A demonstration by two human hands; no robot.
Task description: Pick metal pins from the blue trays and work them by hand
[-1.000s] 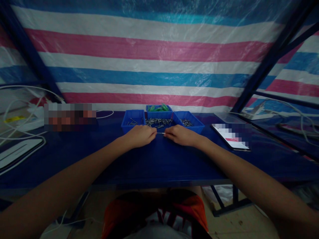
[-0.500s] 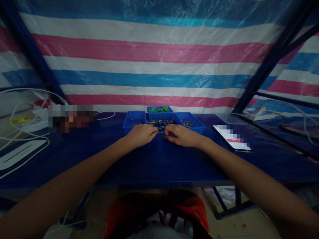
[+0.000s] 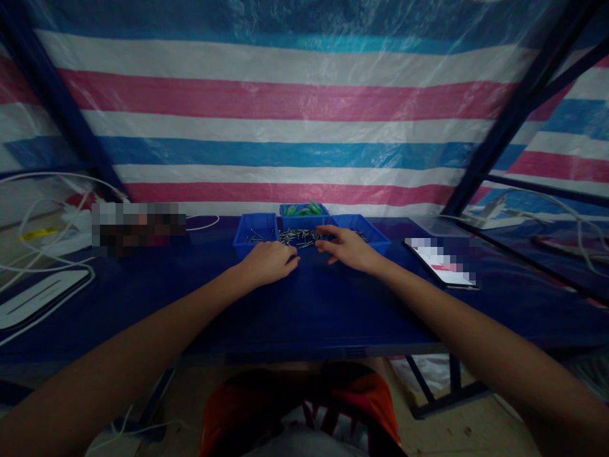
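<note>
A loose pile of thin metal pieces, like screws or nails (image 3: 299, 237), lies on the table between blue trays. My left hand (image 3: 269, 262) is just in front of the left blue tray (image 3: 236, 235). Its fingers are curled in with the thumb near the index finger; whatever they hold is too small or hidden to make out. My right hand (image 3: 349, 247) reaches over the pile's right side with fingers apart, partly covering the right blue tray (image 3: 380, 238). Both side trays hold similar metal pieces. A back blue tray (image 3: 304, 220) contains green items of unclear kind.
A lit phone (image 3: 442, 263) lies on the blue table (image 3: 304, 311) at right. On the left are a white flat device (image 3: 45, 295), white cables (image 3: 28, 257) and a blurred-out object (image 3: 137, 227). Blue metal posts and a striped plastic sheet (image 3: 285, 101) stand behind.
My right hand has moved forward and its fingers have spread over the pile. A thin piece seen between my hands earlier no longer shows there. My left hand has drawn back slightly.
</note>
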